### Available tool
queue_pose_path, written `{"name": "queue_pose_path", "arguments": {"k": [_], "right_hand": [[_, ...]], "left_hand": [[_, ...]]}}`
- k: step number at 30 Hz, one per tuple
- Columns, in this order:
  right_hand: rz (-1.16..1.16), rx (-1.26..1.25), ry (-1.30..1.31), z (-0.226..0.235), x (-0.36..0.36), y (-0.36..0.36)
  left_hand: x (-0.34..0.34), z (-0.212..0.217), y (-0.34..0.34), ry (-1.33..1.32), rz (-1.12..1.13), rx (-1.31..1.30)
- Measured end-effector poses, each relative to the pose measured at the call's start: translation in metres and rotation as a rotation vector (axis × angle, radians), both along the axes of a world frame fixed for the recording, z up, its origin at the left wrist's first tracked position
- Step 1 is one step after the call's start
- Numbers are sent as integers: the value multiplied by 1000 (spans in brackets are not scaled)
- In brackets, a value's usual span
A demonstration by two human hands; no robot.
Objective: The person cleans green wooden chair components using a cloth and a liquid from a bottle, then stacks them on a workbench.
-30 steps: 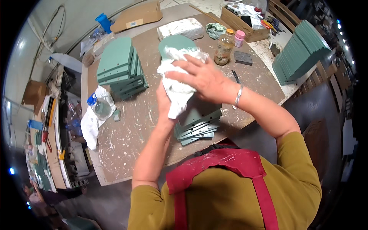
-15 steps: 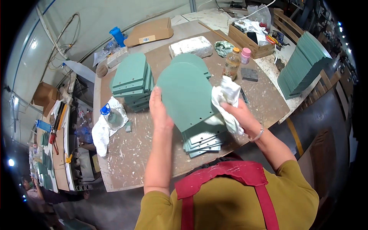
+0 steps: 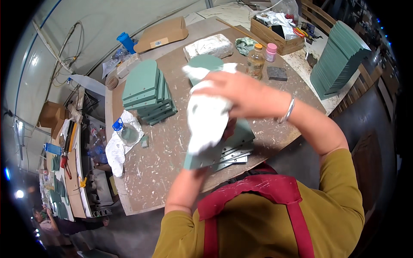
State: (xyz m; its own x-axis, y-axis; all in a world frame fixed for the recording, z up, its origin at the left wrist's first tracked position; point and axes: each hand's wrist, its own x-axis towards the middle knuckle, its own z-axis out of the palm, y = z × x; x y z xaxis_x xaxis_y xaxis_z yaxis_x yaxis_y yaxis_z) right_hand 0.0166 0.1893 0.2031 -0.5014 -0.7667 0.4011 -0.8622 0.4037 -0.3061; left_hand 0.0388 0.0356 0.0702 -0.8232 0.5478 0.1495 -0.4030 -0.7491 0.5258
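My right hand [image 3: 247, 95] is closed on a white cloth [image 3: 208, 118], blurred by motion, and presses it over a green panel [image 3: 200, 158] tilted in front of me. My left hand [image 3: 230, 128] holds this panel from behind; most of that hand is hidden by panel and cloth, with a few fingers showing at the edge. Below lies a stack of similar green panels [image 3: 241, 135], small holes along their edges. More green panel pieces [image 3: 205, 63] lie just beyond the cloth. To the left stands another stack of round-topped green panels [image 3: 142, 81].
On the worktable [image 3: 150, 180], a clear bottle with a blue cap [image 3: 128, 133] rests on a white rag. At the back are a wrapped white block [image 3: 211, 46], an amber bottle [image 3: 255, 62], a pink jar [image 3: 270, 52] and a grey block [image 3: 276, 73]. A tall panel stack [image 3: 337, 60] stands right.
The panel has turned from facing up to a steep tilt, nearer to me. My right hand has swept the cloth leftward from the panel's right edge across it. My left hand has gone behind the panel.
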Motion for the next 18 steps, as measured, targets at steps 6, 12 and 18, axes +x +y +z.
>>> {"name": "queue_pose_path", "arguments": {"k": [6,12,18], "right_hand": [[107,-676,-908,-70,-21,40],[-46,-817,-676,-74,-4,63],[-232,-391,13,-54,12,52]], "left_hand": [[-7,11,4,210,65,-494],[7,73,-77,420,-13,-947],[21,74,-40,1119,557,-1595]]}}
